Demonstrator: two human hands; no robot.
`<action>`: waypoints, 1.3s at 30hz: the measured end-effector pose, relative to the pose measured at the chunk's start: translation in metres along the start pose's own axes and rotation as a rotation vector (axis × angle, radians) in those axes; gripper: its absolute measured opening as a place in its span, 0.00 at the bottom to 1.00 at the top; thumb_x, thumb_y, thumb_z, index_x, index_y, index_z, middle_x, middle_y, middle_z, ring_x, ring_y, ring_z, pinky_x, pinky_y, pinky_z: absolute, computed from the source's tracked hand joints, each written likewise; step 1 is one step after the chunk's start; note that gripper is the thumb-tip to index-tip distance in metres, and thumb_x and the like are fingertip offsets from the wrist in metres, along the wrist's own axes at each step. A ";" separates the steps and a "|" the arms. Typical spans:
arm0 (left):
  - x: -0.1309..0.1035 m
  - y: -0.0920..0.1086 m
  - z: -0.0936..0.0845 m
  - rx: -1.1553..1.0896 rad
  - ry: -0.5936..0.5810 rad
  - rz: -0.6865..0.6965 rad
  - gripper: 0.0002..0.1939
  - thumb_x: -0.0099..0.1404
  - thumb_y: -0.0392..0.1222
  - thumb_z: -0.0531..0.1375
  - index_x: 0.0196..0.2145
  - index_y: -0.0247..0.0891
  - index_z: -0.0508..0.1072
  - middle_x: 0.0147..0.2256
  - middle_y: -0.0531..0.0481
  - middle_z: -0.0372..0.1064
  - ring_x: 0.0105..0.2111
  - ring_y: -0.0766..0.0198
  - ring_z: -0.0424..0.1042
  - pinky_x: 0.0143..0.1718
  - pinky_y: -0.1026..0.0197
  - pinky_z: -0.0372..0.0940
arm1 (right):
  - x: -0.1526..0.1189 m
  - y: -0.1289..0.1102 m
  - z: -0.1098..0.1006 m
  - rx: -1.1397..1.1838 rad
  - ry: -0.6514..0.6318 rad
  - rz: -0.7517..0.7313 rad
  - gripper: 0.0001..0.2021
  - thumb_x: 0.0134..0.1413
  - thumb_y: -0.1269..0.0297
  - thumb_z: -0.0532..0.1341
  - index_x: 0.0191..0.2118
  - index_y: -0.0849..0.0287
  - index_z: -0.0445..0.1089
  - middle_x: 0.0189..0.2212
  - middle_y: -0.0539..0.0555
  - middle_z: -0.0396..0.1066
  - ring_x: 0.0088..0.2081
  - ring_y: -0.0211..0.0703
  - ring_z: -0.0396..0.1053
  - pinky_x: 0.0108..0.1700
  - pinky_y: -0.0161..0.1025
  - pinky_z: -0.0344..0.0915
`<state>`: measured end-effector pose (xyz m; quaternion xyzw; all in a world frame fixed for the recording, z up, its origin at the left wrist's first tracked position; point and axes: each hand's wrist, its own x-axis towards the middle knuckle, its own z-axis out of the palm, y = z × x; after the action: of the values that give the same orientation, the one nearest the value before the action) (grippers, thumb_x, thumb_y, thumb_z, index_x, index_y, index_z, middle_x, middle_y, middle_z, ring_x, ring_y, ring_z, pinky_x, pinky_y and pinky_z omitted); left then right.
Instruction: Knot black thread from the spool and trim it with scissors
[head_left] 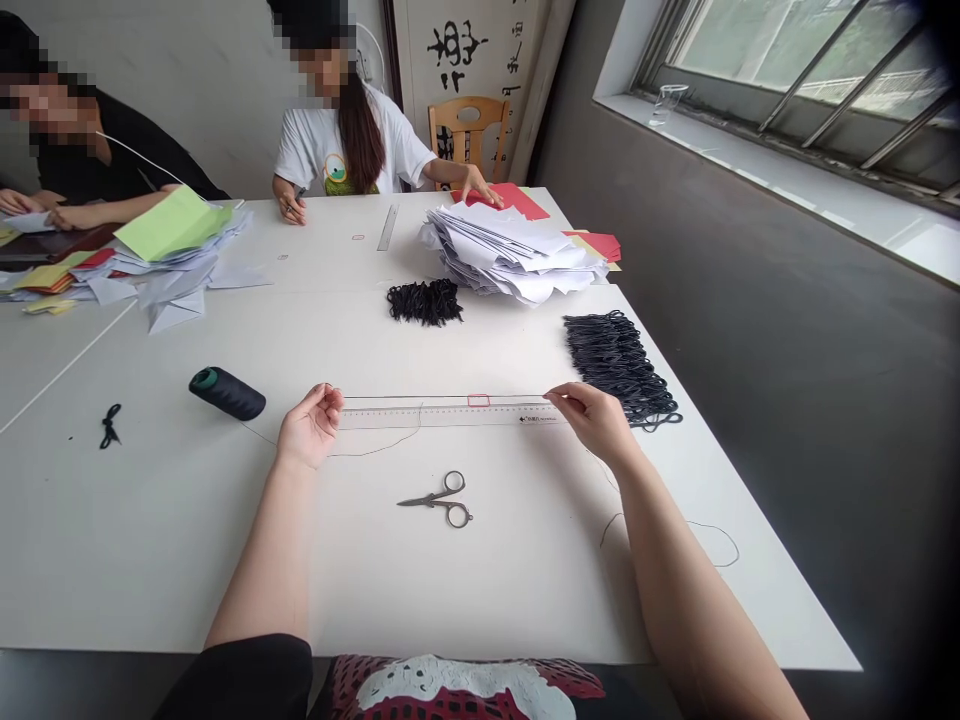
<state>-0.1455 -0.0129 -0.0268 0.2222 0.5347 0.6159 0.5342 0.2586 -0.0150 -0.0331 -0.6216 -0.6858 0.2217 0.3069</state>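
Observation:
A dark thread (405, 397) runs taut between my two hands, just beyond a clear ruler (450, 415). My left hand (311, 425) is closed on the thread near the ruler's left end. At the other end, the fingertips of my right hand (592, 415) pinch the same thread. Loose thread trails from both hands over the table. A spool of black thread (229, 393) lies on its side left of my left hand. Small scissors (439, 500) rest nearer to me, blades pointing left. A small red outline (478, 400) shows on the table behind the thread.
Bundles of black cord loops (619, 365) lie at the right, with a smaller black bundle (425, 302) farther back. Behind stands a paper pile (517, 250). A small black knotted cord (110, 427) is at left. Two people sit across the white table (360, 590), one touching red paper.

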 end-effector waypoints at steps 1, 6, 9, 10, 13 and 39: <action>0.001 0.002 -0.002 -0.021 0.025 0.007 0.05 0.57 0.36 0.62 0.26 0.36 0.68 0.25 0.50 0.68 0.27 0.70 0.71 0.22 0.73 0.64 | 0.001 0.003 -0.002 -0.001 0.033 -0.006 0.15 0.57 0.52 0.56 0.34 0.57 0.74 0.23 0.51 0.64 0.25 0.39 0.58 0.30 0.36 0.56; 0.008 0.001 -0.005 -0.066 0.119 0.067 0.06 0.58 0.37 0.61 0.25 0.37 0.68 0.27 0.50 0.69 0.33 0.68 0.75 0.33 0.71 0.70 | 0.005 0.014 0.007 -0.012 0.216 0.031 0.14 0.58 0.55 0.56 0.33 0.58 0.73 0.28 0.53 0.65 0.27 0.40 0.60 0.33 0.38 0.60; 0.009 -0.006 -0.004 -0.011 0.143 0.149 0.05 0.56 0.38 0.63 0.26 0.36 0.70 0.29 0.49 0.71 0.36 0.65 0.76 0.38 0.68 0.70 | 0.008 0.018 0.022 -0.051 0.259 0.015 0.13 0.59 0.57 0.55 0.34 0.58 0.74 0.33 0.56 0.67 0.31 0.43 0.64 0.36 0.40 0.63; 0.009 -0.009 -0.004 0.043 0.148 0.193 0.06 0.55 0.39 0.64 0.26 0.36 0.71 0.29 0.49 0.72 0.35 0.65 0.76 0.39 0.67 0.70 | 0.008 0.019 0.026 -0.090 0.237 -0.011 0.13 0.60 0.58 0.54 0.34 0.58 0.74 0.34 0.57 0.68 0.34 0.45 0.65 0.38 0.42 0.64; 0.008 -0.013 -0.004 0.224 0.168 0.315 0.08 0.54 0.43 0.65 0.26 0.35 0.73 0.29 0.49 0.72 0.33 0.64 0.76 0.41 0.63 0.69 | 0.009 0.017 0.032 -0.281 0.163 -0.044 0.13 0.61 0.62 0.54 0.37 0.58 0.76 0.41 0.61 0.69 0.44 0.53 0.66 0.45 0.50 0.64; 0.015 -0.019 -0.011 0.446 0.188 0.212 0.07 0.54 0.42 0.63 0.25 0.35 0.75 0.31 0.44 0.75 0.36 0.60 0.76 0.41 0.60 0.70 | -0.051 -0.085 0.062 -0.166 -0.450 -0.692 0.22 0.68 0.57 0.48 0.63 0.58 0.59 0.59 0.60 0.65 0.61 0.49 0.61 0.67 0.61 0.44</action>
<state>-0.1518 -0.0073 -0.0519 0.3313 0.6783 0.5532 0.3522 0.1565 -0.0717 -0.0261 -0.3130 -0.9196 0.1799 0.1548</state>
